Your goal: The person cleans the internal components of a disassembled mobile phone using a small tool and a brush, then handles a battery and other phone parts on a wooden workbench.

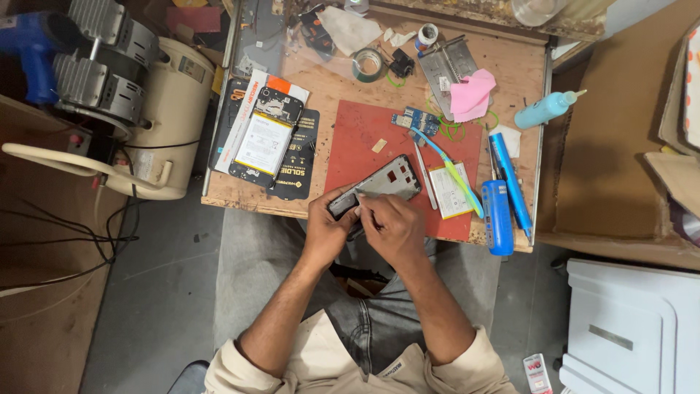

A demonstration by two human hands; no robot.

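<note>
Both forearms reach forward from the lap and meet at the near edge of the bench (321, 84), wrists bent inward. The left hand (328, 232) is curled around the near end of a phone frame (379, 184), and the right hand (394, 228) is closed beside it with fingertips pinched on that same end. The frame is a thin, dark, rectangular shell with cut-outs, lying over a flat red mat (364, 138), its long axis running from the hands up and to the right.

Left hand (328, 232) and right hand (394, 230) together, fingers curled.
</note>
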